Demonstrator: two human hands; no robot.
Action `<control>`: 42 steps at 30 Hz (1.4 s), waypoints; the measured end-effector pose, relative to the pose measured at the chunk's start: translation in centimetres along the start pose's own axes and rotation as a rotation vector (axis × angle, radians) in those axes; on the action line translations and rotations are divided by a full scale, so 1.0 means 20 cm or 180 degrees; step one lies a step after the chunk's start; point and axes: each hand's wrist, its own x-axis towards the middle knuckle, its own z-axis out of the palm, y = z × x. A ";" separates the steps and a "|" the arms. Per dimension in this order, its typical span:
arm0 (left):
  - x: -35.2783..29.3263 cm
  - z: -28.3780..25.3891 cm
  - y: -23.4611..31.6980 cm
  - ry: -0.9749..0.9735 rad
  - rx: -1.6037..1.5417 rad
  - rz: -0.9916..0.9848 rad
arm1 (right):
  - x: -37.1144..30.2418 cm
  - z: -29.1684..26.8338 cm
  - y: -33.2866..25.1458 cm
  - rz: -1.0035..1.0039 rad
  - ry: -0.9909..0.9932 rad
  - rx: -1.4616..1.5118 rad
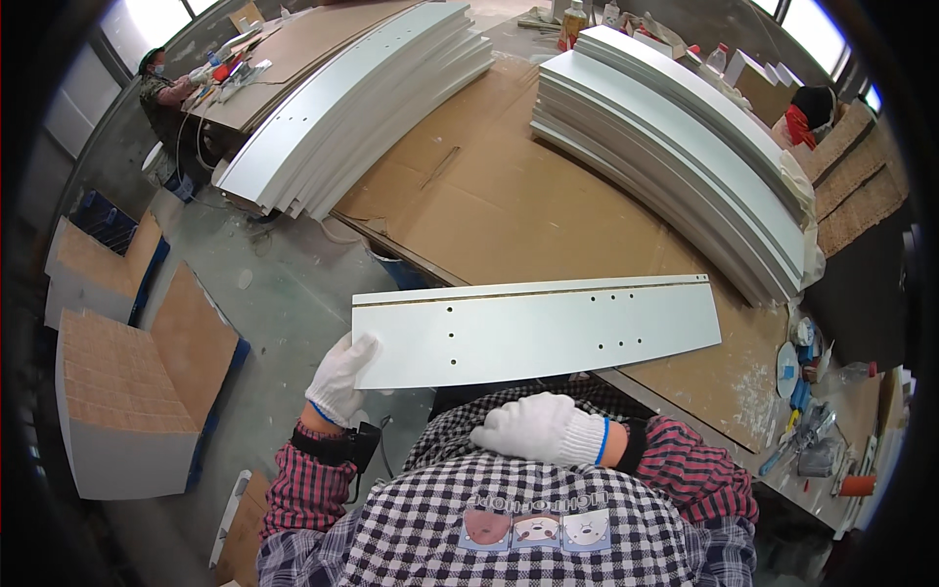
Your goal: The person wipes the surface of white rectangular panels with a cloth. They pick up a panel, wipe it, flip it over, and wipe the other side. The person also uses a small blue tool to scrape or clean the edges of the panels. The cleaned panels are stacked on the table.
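Observation:
A long white panel (528, 328), with a dark groove along its far edge and several drilled holes, lies across in front of me. My left hand (338, 382), in a white knit glove, grips its left end, thumb on top and the other fingers hidden underneath. The panel's right part is over the table's near edge; whether it touches the tabletop I cannot tell. My right hand (540, 430), also gloved, is in front of my checked apron (489, 519), apart from the panel. Its fingers are curled together, and anything inside them is hidden.
A cardboard-covered table (469, 196) carries a left stack of white panels (362, 108) and a right stack (665, 157). Tools and a tape roll (788, 367) crowd its right side. Board piles (127, 391) stand on the floor at left. Another person (161, 93) works at far left.

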 end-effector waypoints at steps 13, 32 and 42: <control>-0.07 0.00 0.01 -0.0079 0.0028 0.0465 | -0.04 -0.06 0.05 0.0484 0.2263 0.1785; -0.26 0.11 -0.03 0.0326 0.0182 0.0860 | -0.30 0.05 0.41 0.2553 0.3944 0.1602; -0.26 0.11 0.01 0.0220 0.0402 0.1093 | -1.27 0.61 0.79 0.4794 0.4434 0.1878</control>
